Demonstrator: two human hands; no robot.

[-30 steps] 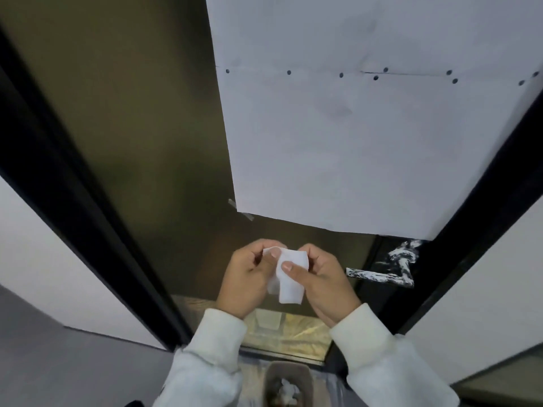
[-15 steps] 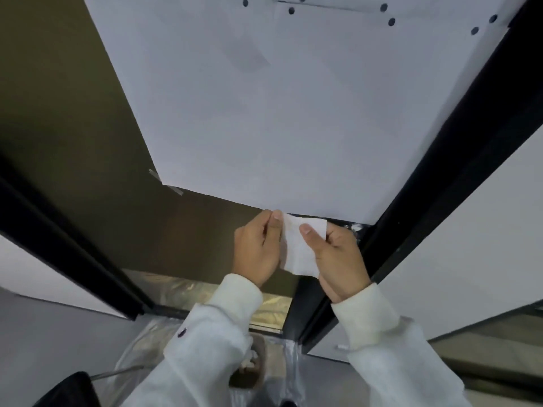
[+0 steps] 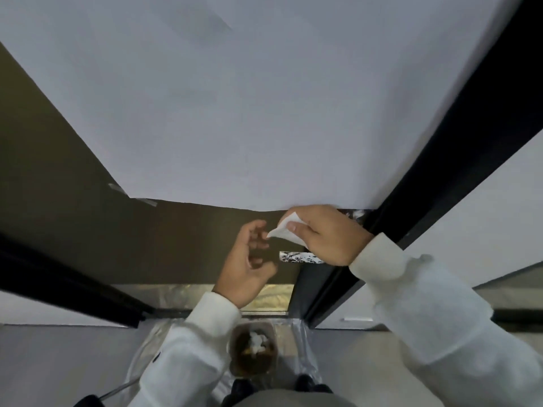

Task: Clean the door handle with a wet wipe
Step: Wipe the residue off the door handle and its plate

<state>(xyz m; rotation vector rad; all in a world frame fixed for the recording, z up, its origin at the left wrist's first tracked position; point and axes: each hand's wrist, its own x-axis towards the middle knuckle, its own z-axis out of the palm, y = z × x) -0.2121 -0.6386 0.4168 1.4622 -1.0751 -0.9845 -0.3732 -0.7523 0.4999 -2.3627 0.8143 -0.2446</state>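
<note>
My right hand (image 3: pixel 326 235) pinches a white wet wipe (image 3: pixel 286 230) between thumb and fingers, just above the door handle. The door handle (image 3: pixel 298 257) is a horizontal lever speckled black and white; its free end shows left of my right hand, and the rest is hidden under that hand. My left hand (image 3: pixel 248 267) hangs beside the wipe with loosely curled fingers and holds nothing; its fingertips are near the wipe's left corner. The handle sits on a dark olive door (image 3: pixel 73 186).
A large white paper sheet (image 3: pixel 249 98) covers the upper door. A black door frame (image 3: pixel 435 177) runs diagonally on the right. On the floor below stands a small bin (image 3: pixel 252 352) with crumpled wipes inside, on clear plastic. My shoes show at the bottom edge.
My left hand has let go of the wipe and dropped away to the left. My right hand now holds it alone, close above the handle. The camera has tilted further down.
</note>
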